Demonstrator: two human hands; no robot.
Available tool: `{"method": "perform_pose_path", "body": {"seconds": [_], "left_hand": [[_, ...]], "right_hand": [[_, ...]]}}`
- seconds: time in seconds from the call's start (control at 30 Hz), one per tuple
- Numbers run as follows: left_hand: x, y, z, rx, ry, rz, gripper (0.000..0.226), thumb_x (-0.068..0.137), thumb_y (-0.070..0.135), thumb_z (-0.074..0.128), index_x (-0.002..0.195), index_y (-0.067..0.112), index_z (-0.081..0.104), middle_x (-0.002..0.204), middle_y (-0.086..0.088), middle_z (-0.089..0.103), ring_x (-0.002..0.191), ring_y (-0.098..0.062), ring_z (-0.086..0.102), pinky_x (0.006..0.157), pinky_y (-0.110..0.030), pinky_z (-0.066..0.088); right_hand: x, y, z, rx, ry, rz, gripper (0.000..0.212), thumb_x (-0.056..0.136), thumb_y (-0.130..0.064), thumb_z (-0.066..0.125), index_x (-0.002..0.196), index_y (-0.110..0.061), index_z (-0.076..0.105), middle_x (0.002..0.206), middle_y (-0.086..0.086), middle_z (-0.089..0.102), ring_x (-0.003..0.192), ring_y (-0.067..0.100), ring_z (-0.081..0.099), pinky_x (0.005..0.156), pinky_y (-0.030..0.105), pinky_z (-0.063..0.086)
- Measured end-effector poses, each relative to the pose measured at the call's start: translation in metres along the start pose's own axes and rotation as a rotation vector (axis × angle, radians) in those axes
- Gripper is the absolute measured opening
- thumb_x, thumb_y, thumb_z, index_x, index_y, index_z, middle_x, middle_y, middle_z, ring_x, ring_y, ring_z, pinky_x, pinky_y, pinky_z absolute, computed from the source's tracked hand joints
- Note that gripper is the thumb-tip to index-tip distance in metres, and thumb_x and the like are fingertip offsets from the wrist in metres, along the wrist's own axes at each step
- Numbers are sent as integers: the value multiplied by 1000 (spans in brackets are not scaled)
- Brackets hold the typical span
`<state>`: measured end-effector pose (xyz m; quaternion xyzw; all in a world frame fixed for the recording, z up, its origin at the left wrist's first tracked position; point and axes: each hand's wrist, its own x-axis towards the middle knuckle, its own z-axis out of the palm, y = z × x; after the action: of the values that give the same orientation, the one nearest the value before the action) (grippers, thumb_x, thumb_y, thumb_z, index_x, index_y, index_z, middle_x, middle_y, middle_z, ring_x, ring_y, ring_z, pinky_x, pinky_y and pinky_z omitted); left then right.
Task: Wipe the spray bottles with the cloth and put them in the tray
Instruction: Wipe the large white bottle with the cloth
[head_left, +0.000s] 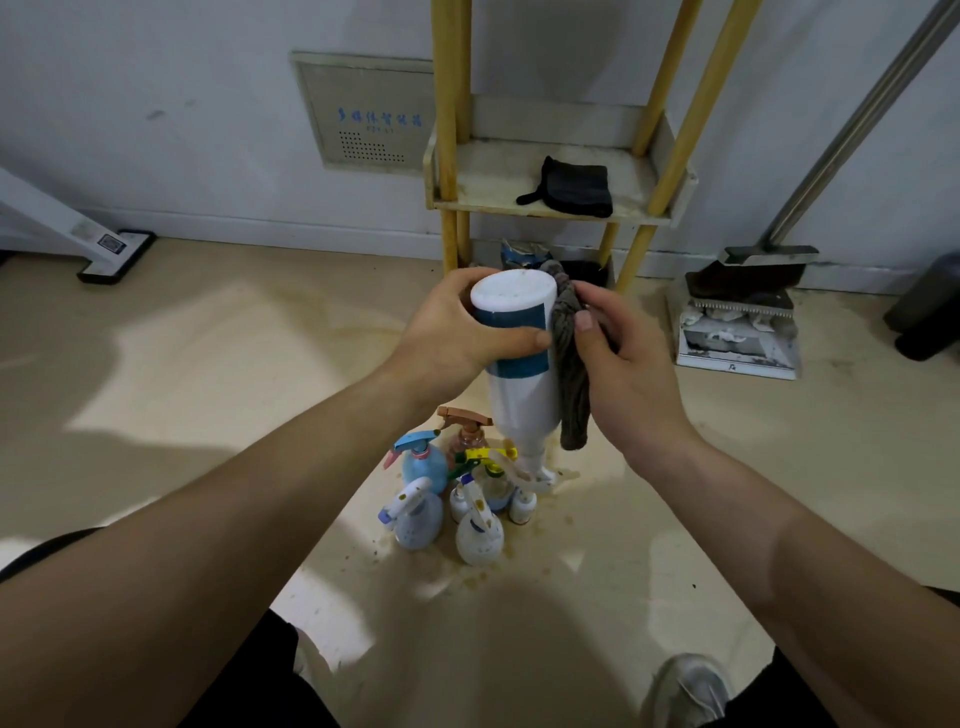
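– 2 bare hands meet in the middle of the view. What is each one doing?
– The left hand (457, 332) is wrapped around a white spray bottle (519, 395) with a blue label, thumb across the front. The bottle is upside down, base towards the camera, trigger head pointing at the floor. The right hand (628, 374) pinches a grey cloth (571, 395) between thumb and fingers, against the bottle's right side. The cloth's loose end hangs down.
– Where are the other bottles, and the tray?
– Below the held one, a cluster of spray bottles (415, 525) stands on the stained beige floor (208, 364). Beyond the hands, against the wall, a yellow-legged rack (452, 78) carries the pale tray (488, 182), with 1 black cloth (574, 189) lying in it. A dustpan (737, 338) stands to the right.
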<state>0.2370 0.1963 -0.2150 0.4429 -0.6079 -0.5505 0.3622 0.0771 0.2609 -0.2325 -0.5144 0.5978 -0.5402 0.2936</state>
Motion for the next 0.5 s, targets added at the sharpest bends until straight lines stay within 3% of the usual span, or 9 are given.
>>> {"method": "perform_pose_path", "body": {"seconds": [0.1,0.2,0.3,0.4,0.5], "left_hand": [[0,-1,2,-60,-19,15,70,66,8,90,128,16,57,119,0,66,106,-9,65,84,-25,58],[-1,-1,6,12,-53,42,71,66,6,90,128,16,57,118,3,66,105,-6,64,81,-20,57],[-3,-3,9,130,-89,73,71,65,9,92,126,17,57,114,4,68,100,-7,66,78,-17,57],[-5,-7,9,253,-83,107,69,61,15,95,120,19,60,107,6,70,96,-7,68,82,-26,59],[-3,-7,5,305,-93,99,68,58,20,95,118,20,63,106,6,71,95,-7,69,85,-31,60]], "right_hand": [[5,-7,-3,49,24,-4,30,106,-12,46,129,-23,61,123,-6,67,115,3,62,98,25,51],[13,-12,-9,31,45,-41,27,105,-12,46,119,-26,65,117,-7,69,112,6,64,97,30,52],[16,-17,-14,-153,-37,-181,28,103,-10,46,112,-26,68,108,-13,69,105,3,63,92,25,51],[9,-19,-10,-397,-194,-337,30,101,-9,49,115,-23,72,115,-8,70,107,5,61,92,17,46],[5,-21,-11,-461,-247,-447,29,99,-9,52,119,-19,71,117,-7,70,107,-1,58,92,7,40]]}}
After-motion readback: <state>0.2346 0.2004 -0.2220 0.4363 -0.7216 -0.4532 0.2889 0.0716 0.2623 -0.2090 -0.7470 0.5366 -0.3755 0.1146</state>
